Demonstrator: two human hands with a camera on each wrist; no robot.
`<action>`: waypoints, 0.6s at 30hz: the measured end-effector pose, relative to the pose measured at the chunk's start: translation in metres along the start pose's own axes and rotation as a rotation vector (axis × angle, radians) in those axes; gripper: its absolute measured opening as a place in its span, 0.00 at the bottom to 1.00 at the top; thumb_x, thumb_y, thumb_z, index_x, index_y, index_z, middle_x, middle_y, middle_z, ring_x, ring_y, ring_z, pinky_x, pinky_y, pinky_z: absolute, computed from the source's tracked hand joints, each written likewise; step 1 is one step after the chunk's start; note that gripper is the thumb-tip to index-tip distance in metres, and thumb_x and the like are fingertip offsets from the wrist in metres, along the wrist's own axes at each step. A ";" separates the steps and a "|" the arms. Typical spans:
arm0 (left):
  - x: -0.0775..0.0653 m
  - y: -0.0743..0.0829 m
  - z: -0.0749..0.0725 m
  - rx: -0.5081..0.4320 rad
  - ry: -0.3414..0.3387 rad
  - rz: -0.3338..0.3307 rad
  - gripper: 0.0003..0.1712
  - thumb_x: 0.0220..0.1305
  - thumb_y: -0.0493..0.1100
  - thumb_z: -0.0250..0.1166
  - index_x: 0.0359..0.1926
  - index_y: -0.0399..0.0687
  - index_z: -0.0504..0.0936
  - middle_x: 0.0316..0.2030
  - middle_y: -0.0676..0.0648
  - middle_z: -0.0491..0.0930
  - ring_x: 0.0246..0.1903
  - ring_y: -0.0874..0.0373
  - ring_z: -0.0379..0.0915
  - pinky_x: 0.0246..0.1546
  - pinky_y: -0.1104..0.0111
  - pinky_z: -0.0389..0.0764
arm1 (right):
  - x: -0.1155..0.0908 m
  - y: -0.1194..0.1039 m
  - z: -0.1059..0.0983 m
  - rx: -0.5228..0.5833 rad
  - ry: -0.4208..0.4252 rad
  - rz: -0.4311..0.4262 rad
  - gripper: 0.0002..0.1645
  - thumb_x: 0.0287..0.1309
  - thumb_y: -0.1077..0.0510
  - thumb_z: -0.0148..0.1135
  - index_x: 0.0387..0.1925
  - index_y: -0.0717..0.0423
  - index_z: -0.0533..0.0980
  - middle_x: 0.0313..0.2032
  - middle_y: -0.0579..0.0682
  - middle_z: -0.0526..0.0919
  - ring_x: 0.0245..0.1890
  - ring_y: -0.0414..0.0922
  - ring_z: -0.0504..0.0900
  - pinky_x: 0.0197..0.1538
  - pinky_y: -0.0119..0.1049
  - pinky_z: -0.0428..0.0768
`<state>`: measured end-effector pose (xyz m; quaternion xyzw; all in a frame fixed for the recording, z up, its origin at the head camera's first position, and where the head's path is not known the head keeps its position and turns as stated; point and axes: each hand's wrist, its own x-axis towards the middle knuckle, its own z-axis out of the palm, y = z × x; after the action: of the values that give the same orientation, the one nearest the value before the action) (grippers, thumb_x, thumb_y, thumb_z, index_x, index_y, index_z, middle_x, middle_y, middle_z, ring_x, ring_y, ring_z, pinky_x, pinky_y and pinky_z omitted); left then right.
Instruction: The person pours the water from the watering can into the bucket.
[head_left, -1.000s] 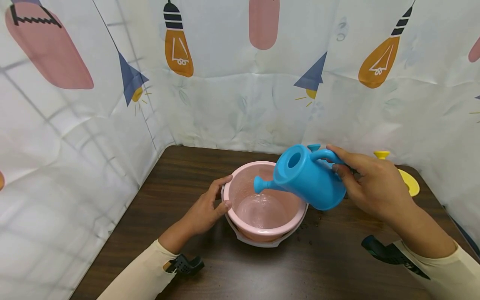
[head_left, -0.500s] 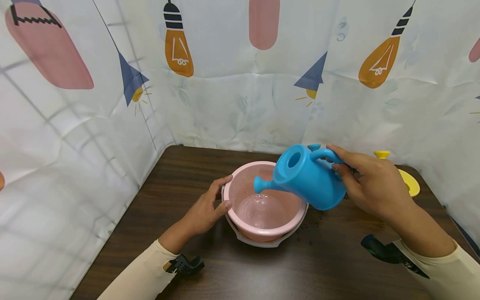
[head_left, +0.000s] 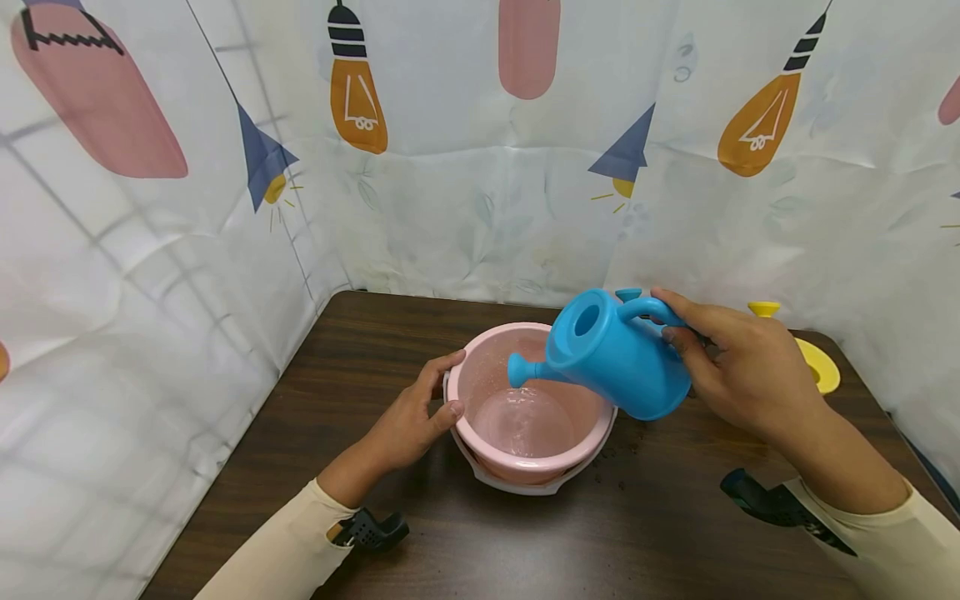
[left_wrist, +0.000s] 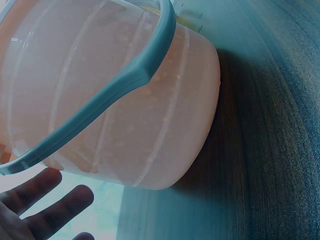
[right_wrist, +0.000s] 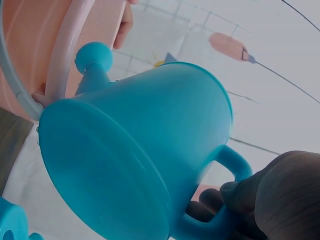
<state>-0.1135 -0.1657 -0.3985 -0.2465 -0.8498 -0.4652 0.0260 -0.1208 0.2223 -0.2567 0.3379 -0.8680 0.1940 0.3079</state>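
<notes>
A pink bucket (head_left: 540,461) stands upright on the table, a little water rippling at its bottom. Its light grey handle (left_wrist: 105,102) hangs down along the outer wall. My left hand (head_left: 405,421) holds the bucket's left rim, thumb over the edge and fingers on the outside. With my right hand (head_left: 757,371) I grip the handle of a blue watering can (head_left: 622,358). The can is tilted left, its round spout head over the bucket's opening, and a little water shows just beneath the spout. In the right wrist view, fingers and thumb wrap the can's handle (right_wrist: 235,162).
Behind my right hand is a yellow object with a round disc (head_left: 821,367) and a flared knob (head_left: 763,309). A blue knob (head_left: 627,294) shows behind the can. Water drops dot the brown table (head_left: 390,333) right of the bucket. A patterned white sheet (head_left: 465,225) hangs behind.
Both hands, the can and the bucket stay almost still. The ripples on the water in the bucket change.
</notes>
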 end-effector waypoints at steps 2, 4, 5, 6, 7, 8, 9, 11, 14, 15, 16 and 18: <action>0.000 0.000 0.000 0.002 -0.001 -0.003 0.39 0.74 0.65 0.54 0.78 0.60 0.55 0.65 0.42 0.73 0.58 0.47 0.75 0.54 0.47 0.75 | 0.000 0.000 0.000 -0.003 -0.001 -0.003 0.37 0.47 0.72 0.76 0.62 0.63 0.79 0.48 0.62 0.87 0.25 0.50 0.79 0.21 0.40 0.72; 0.000 0.000 0.000 0.002 -0.001 -0.005 0.39 0.74 0.65 0.54 0.78 0.60 0.55 0.64 0.42 0.73 0.58 0.47 0.75 0.54 0.47 0.75 | 0.000 0.000 0.000 -0.006 -0.002 -0.005 0.37 0.47 0.72 0.76 0.63 0.62 0.78 0.48 0.63 0.87 0.27 0.53 0.81 0.22 0.42 0.73; 0.000 0.000 0.000 0.001 -0.001 -0.005 0.39 0.74 0.65 0.54 0.78 0.60 0.55 0.64 0.42 0.74 0.58 0.47 0.75 0.54 0.47 0.75 | 0.001 0.000 0.000 -0.008 -0.002 -0.005 0.37 0.47 0.72 0.76 0.63 0.62 0.78 0.48 0.63 0.87 0.28 0.54 0.82 0.22 0.43 0.74; 0.000 0.000 0.000 0.000 -0.002 -0.006 0.39 0.74 0.65 0.54 0.78 0.60 0.55 0.64 0.42 0.74 0.58 0.47 0.75 0.54 0.47 0.75 | 0.001 -0.001 0.000 -0.010 -0.002 -0.006 0.37 0.47 0.72 0.76 0.63 0.62 0.78 0.48 0.63 0.87 0.28 0.54 0.83 0.22 0.44 0.75; 0.000 0.000 0.000 -0.001 -0.002 -0.006 0.39 0.74 0.65 0.54 0.78 0.60 0.55 0.64 0.42 0.74 0.58 0.47 0.75 0.54 0.47 0.75 | 0.001 -0.001 0.001 -0.011 -0.004 -0.005 0.37 0.47 0.72 0.76 0.63 0.62 0.78 0.48 0.63 0.87 0.29 0.55 0.83 0.23 0.45 0.76; 0.000 0.000 0.000 -0.001 -0.002 -0.006 0.39 0.74 0.65 0.54 0.78 0.60 0.55 0.64 0.42 0.73 0.59 0.47 0.75 0.54 0.47 0.75 | 0.001 -0.001 0.001 -0.012 -0.004 -0.005 0.37 0.47 0.72 0.76 0.63 0.62 0.78 0.48 0.63 0.87 0.30 0.56 0.84 0.23 0.46 0.77; 0.000 0.000 0.000 -0.002 -0.002 -0.007 0.39 0.74 0.65 0.54 0.78 0.60 0.55 0.64 0.42 0.74 0.58 0.47 0.75 0.54 0.47 0.75 | 0.001 -0.001 0.001 -0.013 -0.005 -0.004 0.37 0.47 0.71 0.76 0.63 0.62 0.78 0.49 0.63 0.86 0.31 0.57 0.84 0.24 0.47 0.77; 0.000 0.000 0.000 -0.002 -0.003 -0.008 0.39 0.74 0.65 0.54 0.78 0.60 0.55 0.64 0.42 0.73 0.58 0.47 0.75 0.54 0.47 0.75 | 0.002 -0.002 0.001 -0.015 -0.007 -0.003 0.37 0.48 0.71 0.76 0.63 0.62 0.78 0.49 0.63 0.86 0.32 0.57 0.84 0.25 0.49 0.78; 0.000 0.000 0.000 -0.003 -0.004 -0.011 0.39 0.74 0.65 0.54 0.78 0.60 0.55 0.65 0.42 0.73 0.59 0.47 0.75 0.54 0.47 0.75 | 0.002 -0.002 0.001 -0.015 -0.011 -0.002 0.37 0.48 0.71 0.76 0.64 0.62 0.78 0.48 0.63 0.86 0.33 0.58 0.85 0.26 0.51 0.79; 0.000 0.000 0.000 -0.004 -0.005 -0.011 0.39 0.74 0.65 0.54 0.78 0.60 0.55 0.65 0.42 0.73 0.59 0.47 0.75 0.54 0.46 0.75 | 0.003 -0.002 0.001 -0.015 -0.011 -0.003 0.37 0.48 0.71 0.76 0.64 0.62 0.78 0.48 0.63 0.87 0.33 0.58 0.85 0.26 0.52 0.79; 0.000 0.000 0.000 -0.004 -0.005 -0.010 0.39 0.74 0.65 0.54 0.78 0.60 0.55 0.65 0.42 0.73 0.59 0.47 0.75 0.54 0.47 0.75 | 0.003 -0.002 0.001 -0.016 -0.011 -0.002 0.37 0.49 0.71 0.75 0.64 0.62 0.78 0.48 0.63 0.87 0.33 0.58 0.85 0.26 0.52 0.79; 0.000 0.001 0.000 -0.004 -0.005 -0.009 0.39 0.74 0.65 0.54 0.78 0.59 0.55 0.65 0.42 0.73 0.59 0.46 0.75 0.54 0.47 0.75 | 0.004 -0.002 0.001 -0.016 -0.011 -0.003 0.37 0.49 0.70 0.76 0.64 0.62 0.78 0.48 0.63 0.87 0.33 0.58 0.85 0.27 0.53 0.80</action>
<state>-0.1131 -0.1653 -0.3982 -0.2440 -0.8500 -0.4664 0.0212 -0.1218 0.2185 -0.2550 0.3379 -0.8707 0.1848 0.3060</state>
